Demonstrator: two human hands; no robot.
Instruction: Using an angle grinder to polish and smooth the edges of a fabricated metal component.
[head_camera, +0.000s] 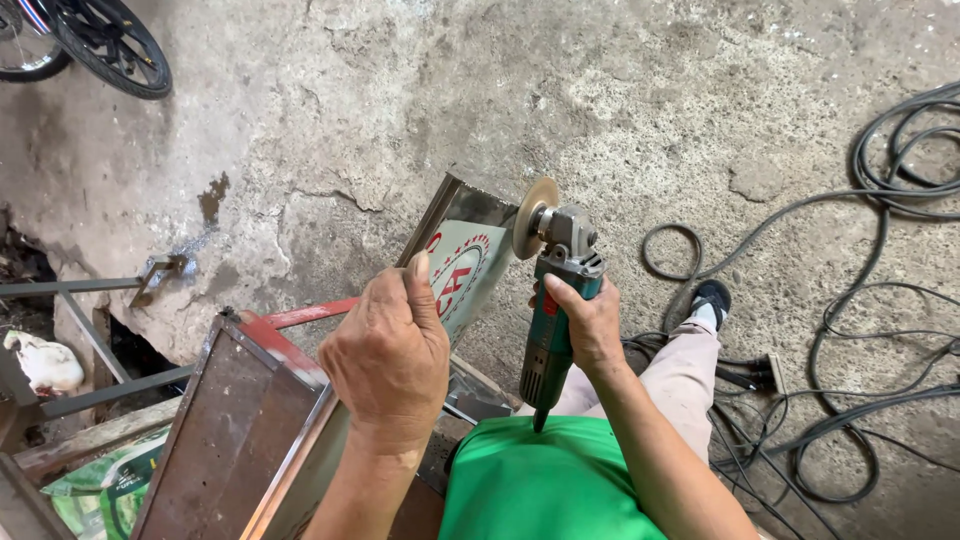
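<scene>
Below, left hand (388, 355) grip clamping metal sheet (462, 262); right hand (590, 325) grip wrapping angle grinder (552, 300)

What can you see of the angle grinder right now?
The angle grinder has a teal plastic body, a grey metal gear head and a worn tan disc at its top, facing the metal sheet. It stands nearly upright. The right hand grips its body; the cord end points down at the green shirt. Whether the disc spins or touches the sheet cannot be told.
</scene>
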